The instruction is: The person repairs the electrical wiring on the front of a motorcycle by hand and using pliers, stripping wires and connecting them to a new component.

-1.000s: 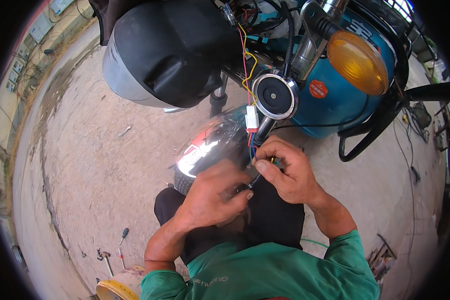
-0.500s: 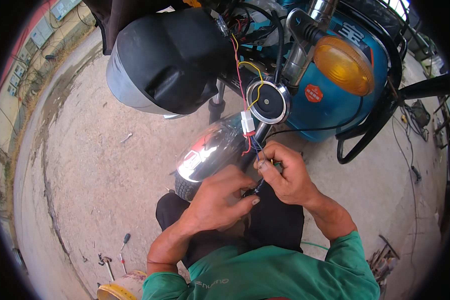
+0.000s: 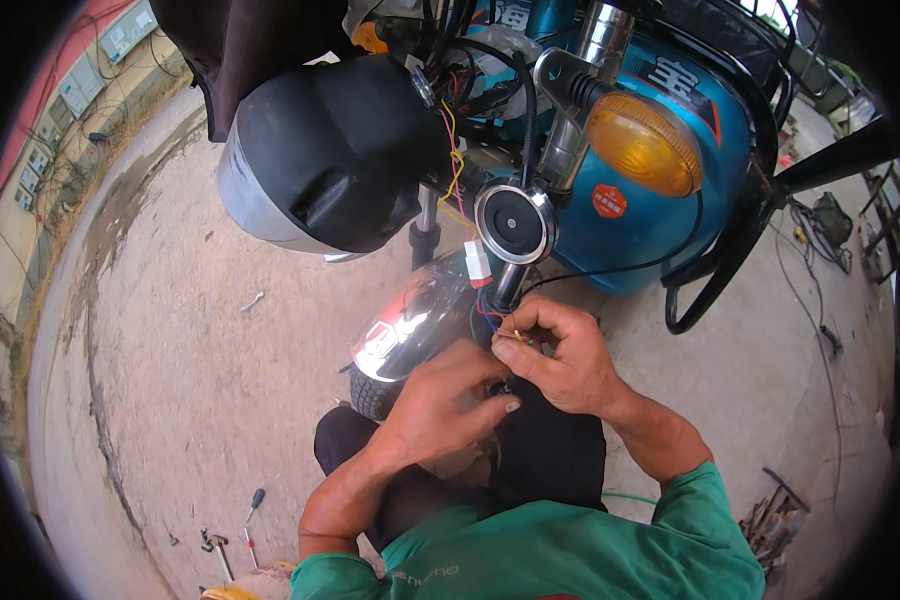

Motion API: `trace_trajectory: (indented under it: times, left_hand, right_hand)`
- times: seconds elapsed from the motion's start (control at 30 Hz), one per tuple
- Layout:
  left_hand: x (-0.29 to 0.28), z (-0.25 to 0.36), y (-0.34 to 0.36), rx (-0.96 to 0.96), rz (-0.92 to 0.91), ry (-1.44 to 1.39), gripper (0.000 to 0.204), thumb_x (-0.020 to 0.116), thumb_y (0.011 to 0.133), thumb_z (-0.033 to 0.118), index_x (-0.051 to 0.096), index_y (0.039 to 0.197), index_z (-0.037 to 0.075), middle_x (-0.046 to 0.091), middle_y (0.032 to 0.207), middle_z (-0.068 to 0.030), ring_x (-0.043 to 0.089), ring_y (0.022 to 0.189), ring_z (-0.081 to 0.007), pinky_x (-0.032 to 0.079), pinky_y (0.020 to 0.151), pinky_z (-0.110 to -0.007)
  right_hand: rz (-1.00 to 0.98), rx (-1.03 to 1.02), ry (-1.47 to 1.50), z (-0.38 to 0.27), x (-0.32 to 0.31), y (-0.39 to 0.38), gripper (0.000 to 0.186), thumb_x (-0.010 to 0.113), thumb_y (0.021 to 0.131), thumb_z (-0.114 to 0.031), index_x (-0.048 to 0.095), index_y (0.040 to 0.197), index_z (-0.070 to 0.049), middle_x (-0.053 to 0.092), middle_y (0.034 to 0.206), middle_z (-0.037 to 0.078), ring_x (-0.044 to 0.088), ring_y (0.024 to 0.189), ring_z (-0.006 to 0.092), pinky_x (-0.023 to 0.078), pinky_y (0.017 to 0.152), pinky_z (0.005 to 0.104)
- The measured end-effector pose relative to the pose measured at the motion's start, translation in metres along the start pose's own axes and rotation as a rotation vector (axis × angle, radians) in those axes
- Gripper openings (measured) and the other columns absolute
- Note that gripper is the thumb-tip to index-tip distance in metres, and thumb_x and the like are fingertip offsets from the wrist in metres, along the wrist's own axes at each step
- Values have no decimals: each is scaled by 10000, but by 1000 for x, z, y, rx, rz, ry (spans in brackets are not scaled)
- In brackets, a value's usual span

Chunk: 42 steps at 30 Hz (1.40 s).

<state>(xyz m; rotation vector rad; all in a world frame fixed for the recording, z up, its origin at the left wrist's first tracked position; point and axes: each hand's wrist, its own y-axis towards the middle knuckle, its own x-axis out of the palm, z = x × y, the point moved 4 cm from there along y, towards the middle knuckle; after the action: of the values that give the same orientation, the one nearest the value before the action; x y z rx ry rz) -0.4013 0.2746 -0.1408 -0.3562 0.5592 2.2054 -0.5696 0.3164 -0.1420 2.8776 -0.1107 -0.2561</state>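
My right hand (image 3: 560, 360) pinches several thin coloured wires (image 3: 488, 318) that run down from a white connector (image 3: 477, 262). Just left of it, my left hand (image 3: 440, 400) curls its fingers round a small dark piece, partly hidden, too small to make out. Above the connector sit a round black horn with a chrome rim (image 3: 512, 222) and pink and yellow wires (image 3: 453, 175). The chrome front mudguard (image 3: 400, 320) lies behind my hands, over a tyre (image 3: 370, 390). A black-covered headlamp housing (image 3: 340, 150) hangs at upper left.
A teal tank (image 3: 650, 235), amber indicator (image 3: 642, 140) and black bar (image 3: 830, 160) fill the upper right. Tools (image 3: 250, 530) and a bucket (image 3: 245, 585) stand at lower left on the concrete ground (image 3: 170, 350). Cables (image 3: 820, 300) lie right; meter boxes (image 3: 75, 100) line the wall.
My right hand has moved a little left and down, still pinching wires. My left hand has shifted slightly. The motorcycle's front appears lower and further left in view.
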Motion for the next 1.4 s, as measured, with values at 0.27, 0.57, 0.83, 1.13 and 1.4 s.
trace_trajectory:
  times: [0.27, 0.57, 0.83, 1.13, 1.4]
  left_hand:
    - [-1, -4, -2, 47, 28, -177, 183, 737, 832, 24, 651, 990, -10, 633, 919, -104, 609, 871, -225, 478, 788, -351]
    - [-4, -4, -4, 76, 32, -160, 217, 750, 823, 35, 657, 1014, -6, 638, 928, -115, 618, 860, -234, 493, 767, -347]
    - [-32, 17, -17, 110, 359, -99, 253, 759, 827, -10, 660, 1056, -52, 709, 905, -84, 632, 717, -113, 515, 705, -267]
    - [-28, 7, -17, 54, 219, -196, 197, 731, 862, -37, 647, 1040, -53, 715, 913, -105, 654, 740, -107, 524, 698, -259]
    - [-28, 0, -28, 184, 320, -204, 122, 678, 892, -47, 618, 998, -42, 687, 858, -110, 647, 695, -126, 519, 617, -256]
  right_hand:
    - [35, 86, 322, -10, 1, -10, 228, 744, 898, -66, 656, 1088, 23, 685, 915, 48, 611, 796, 51, 500, 672, 215]
    - [-27, -54, 208, -9, 4, -12, 146, 694, 908, -45, 653, 1030, 23, 656, 951, 24, 590, 810, 57, 486, 708, 231]
    - [-27, -138, 260, -10, 10, -8, 142, 699, 872, -14, 656, 1005, 11, 640, 957, 64, 613, 844, 121, 496, 747, 277]
    - [-97, -280, -76, -26, 16, -5, 154, 724, 811, 7, 672, 955, 9, 657, 1002, 131, 657, 916, 214, 522, 810, 323]
    - [-7, -167, 351, 0, 33, -21, 158, 612, 944, -42, 558, 1087, -3, 665, 1012, 117, 657, 909, 171, 538, 808, 304]
